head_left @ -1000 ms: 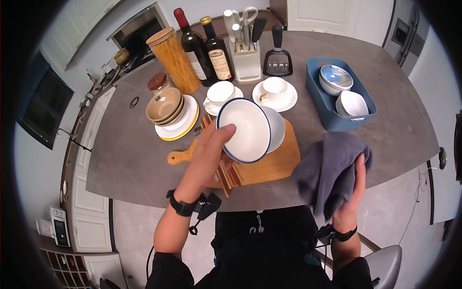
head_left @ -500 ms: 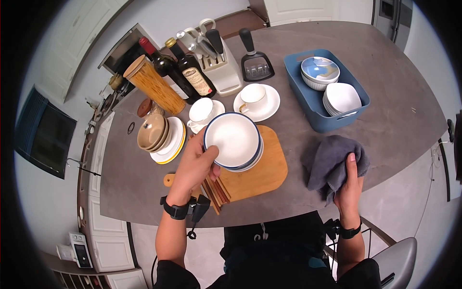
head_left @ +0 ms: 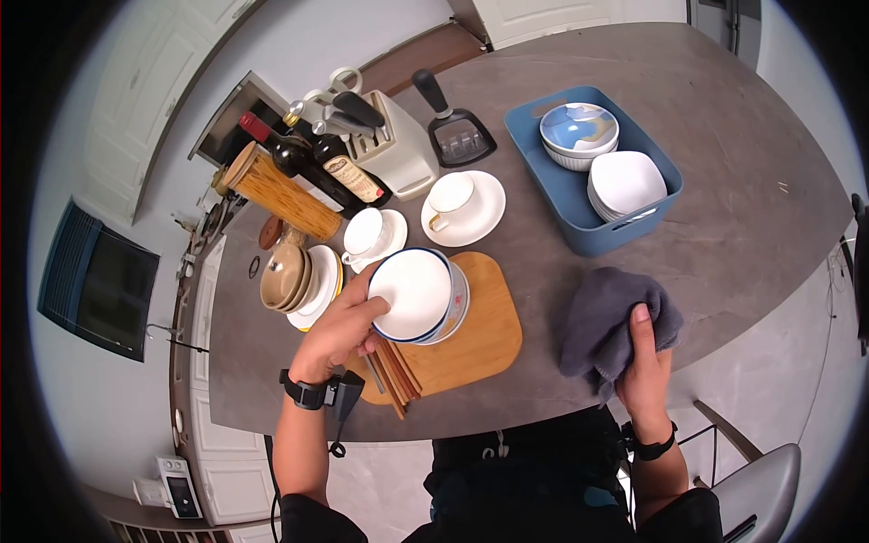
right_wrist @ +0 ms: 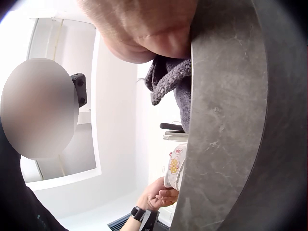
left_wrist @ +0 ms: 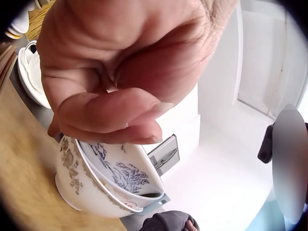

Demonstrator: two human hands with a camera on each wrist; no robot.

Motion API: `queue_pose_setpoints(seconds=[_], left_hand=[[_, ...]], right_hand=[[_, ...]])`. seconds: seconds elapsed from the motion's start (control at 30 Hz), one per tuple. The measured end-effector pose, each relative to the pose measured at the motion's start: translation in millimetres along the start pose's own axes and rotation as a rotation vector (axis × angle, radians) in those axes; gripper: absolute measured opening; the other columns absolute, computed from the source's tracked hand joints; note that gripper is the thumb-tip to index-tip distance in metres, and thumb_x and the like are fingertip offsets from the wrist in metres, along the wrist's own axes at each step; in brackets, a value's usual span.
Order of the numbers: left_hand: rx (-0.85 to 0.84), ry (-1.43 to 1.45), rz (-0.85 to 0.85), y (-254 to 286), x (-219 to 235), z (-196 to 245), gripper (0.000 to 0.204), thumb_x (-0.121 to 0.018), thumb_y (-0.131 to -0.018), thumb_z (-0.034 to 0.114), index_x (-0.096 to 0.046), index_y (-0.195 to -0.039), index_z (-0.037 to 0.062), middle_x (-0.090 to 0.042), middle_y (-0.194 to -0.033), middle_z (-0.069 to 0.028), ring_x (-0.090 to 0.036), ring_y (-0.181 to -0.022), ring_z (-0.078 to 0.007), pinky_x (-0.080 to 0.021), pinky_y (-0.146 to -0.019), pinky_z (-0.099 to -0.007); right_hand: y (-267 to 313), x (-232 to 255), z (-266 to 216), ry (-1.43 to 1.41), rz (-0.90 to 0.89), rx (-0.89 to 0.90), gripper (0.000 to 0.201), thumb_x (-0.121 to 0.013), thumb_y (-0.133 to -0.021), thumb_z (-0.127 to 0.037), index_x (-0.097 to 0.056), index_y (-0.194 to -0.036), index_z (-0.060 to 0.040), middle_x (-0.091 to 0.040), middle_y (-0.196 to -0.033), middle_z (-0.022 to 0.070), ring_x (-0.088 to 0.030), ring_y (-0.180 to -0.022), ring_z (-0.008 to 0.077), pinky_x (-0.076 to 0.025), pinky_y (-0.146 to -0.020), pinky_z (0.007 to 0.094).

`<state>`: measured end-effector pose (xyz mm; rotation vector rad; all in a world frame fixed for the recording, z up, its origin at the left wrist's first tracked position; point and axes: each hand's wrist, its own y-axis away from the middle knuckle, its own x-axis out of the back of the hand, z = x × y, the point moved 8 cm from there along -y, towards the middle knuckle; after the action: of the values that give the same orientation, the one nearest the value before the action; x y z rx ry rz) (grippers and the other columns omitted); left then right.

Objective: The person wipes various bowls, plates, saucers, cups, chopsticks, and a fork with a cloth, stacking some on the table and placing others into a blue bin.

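Note:
A white bowl with a blue rim [head_left: 412, 294] tops a stack of bowls on the wooden board [head_left: 493, 317]. My left hand [head_left: 339, 330] pinches its left edge, thumb over the rim. In the left wrist view, a patterned bowl [left_wrist: 91, 192] in the stack stands on the board below the hand [left_wrist: 120, 67]. Over the table's right front part, my right hand [head_left: 644, 376] grips a crumpled dark grey cloth [head_left: 606, 317], thumb on top. The right wrist view shows the cloth [right_wrist: 183, 96] under the hand [right_wrist: 149, 29].
Chopsticks [head_left: 394, 376] lie on the board's left part. A blue basket [head_left: 593, 237] with bowls stands at the back right. Behind the board are two cups on saucers [head_left: 480, 222], a knife block [head_left: 398, 154], bottles [head_left: 312, 167], a pasta jar [head_left: 285, 195] and brown bowls [head_left: 282, 274].
The blue-rimmed bowl has come down onto the stack with my left hand. My right hand still holds the cloth, now lower over the table. The head view has turned and shifted.

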<state>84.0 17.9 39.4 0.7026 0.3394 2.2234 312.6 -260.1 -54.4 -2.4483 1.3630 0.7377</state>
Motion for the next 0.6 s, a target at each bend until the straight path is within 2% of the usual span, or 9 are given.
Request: queue_pose_setpoints(seconds=[0.17,0.23,0.37,0.43,0.47,0.53,0.57,0.6], left_hand=[[0.043,0.118,-0.020,-4.0,-1.7,-6.3,0.053,-0.052,-0.104,0.017,-0.038,-0.154,0.0081,-0.064,-0.085,-0.0006,-0.046,-0.045,-0.0033,-0.034,-0.037,-0.0182],[-0.014,0.270,-0.048,-9.1,-0.2,-11.3,0.050,-0.052,-0.106,0.021,-0.040,-0.152,0.0066,-0.066,-0.082,-0.0007,-0.047,-0.042,-0.0031,-0.036,-0.036,-0.0173],[-0.062,0.282,-0.013,0.9,-3.0,-5.2,0.048,-0.053,-0.105,0.018,-0.041,-0.150,0.0053,-0.067,-0.080,-0.0008,-0.050,-0.041,-0.0038,-0.040,-0.035,-0.0171],[-0.141,0.344,0.002,2.0,3.2,-3.1,0.047,-0.053,-0.105,0.015,-0.042,-0.149,0.0042,-0.068,-0.081,-0.0018,-0.052,-0.042,-0.0039,-0.043,-0.035,-0.0168],[-0.150,0.354,0.004,2.6,5.6,-3.1,0.047,-0.053,-0.105,0.015,-0.042,-0.149,0.0042,-0.068,-0.081,-0.0018,-0.052,-0.042,-0.0039,-0.043,-0.035,-0.0168],[-0.171,0.423,-0.008,2.9,9.5,-2.4,0.047,-0.052,-0.104,0.014,-0.042,-0.149,0.0045,-0.068,-0.081,-0.0018,-0.052,-0.042,-0.0037,-0.042,-0.035,-0.0168],[-0.180,0.448,-0.026,2.0,10.4,-3.9,0.048,-0.052,-0.104,0.013,-0.042,-0.150,0.0058,-0.067,-0.079,-0.0008,-0.051,-0.042,-0.0033,-0.041,-0.035,-0.0168],[-0.187,0.456,-0.028,3.8,10.3,-1.9,0.048,-0.052,-0.104,0.013,-0.042,-0.150,0.0058,-0.067,-0.079,-0.0008,-0.051,-0.042,-0.0033,-0.041,-0.035,-0.0168]], right_hand=[[0.2,-1.0,-1.8,0.019,-0.031,-0.001,0.044,-0.057,-0.105,-0.027,-0.054,-0.136,0.0039,-0.063,-0.130,0.0121,-0.060,-0.119,0.0205,-0.046,-0.105,0.0344],[0.6,-1.1,-2.4,0.062,-0.043,-0.012,0.043,-0.058,-0.105,-0.023,-0.053,-0.137,0.0037,-0.063,-0.130,0.0116,-0.060,-0.119,0.0197,-0.046,-0.104,0.0335],[-0.3,-1.6,1.3,0.080,-0.075,-0.013,0.040,-0.059,-0.102,-0.016,-0.053,-0.137,0.0035,-0.063,-0.129,0.0112,-0.060,-0.118,0.0189,-0.047,-0.103,0.0322],[-3.2,-11.1,-2.3,0.100,-0.126,-0.027,0.036,-0.059,-0.100,-0.009,-0.056,-0.132,0.0053,-0.067,-0.119,0.0073,-0.062,-0.107,0.0150,-0.048,-0.095,0.0296],[-6.9,-18.1,-7.6,0.108,-0.133,-0.020,0.036,-0.059,-0.100,-0.009,-0.056,-0.132,0.0053,-0.067,-0.119,0.0073,-0.062,-0.107,0.0150,-0.048,-0.095,0.0296],[-12.2,-59.8,-23.1,0.365,-0.369,0.045,0.034,-0.063,-0.099,-0.013,-0.060,-0.128,0.0030,-0.069,-0.115,0.0087,-0.063,-0.103,0.0124,-0.050,-0.089,0.0297],[-10.6,-81.2,-32.5,0.552,-0.406,0.032,0.027,-0.066,-0.098,-0.019,-0.067,-0.118,-0.0011,-0.072,-0.100,0.0102,-0.068,-0.092,0.0132,-0.052,-0.080,0.0314],[-13.5,-99.5,-38.0,0.560,-0.408,0.039,0.027,-0.066,-0.098,-0.019,-0.067,-0.118,-0.0011,-0.072,-0.100,0.0102,-0.068,-0.092,0.0132,-0.052,-0.080,0.0314]])
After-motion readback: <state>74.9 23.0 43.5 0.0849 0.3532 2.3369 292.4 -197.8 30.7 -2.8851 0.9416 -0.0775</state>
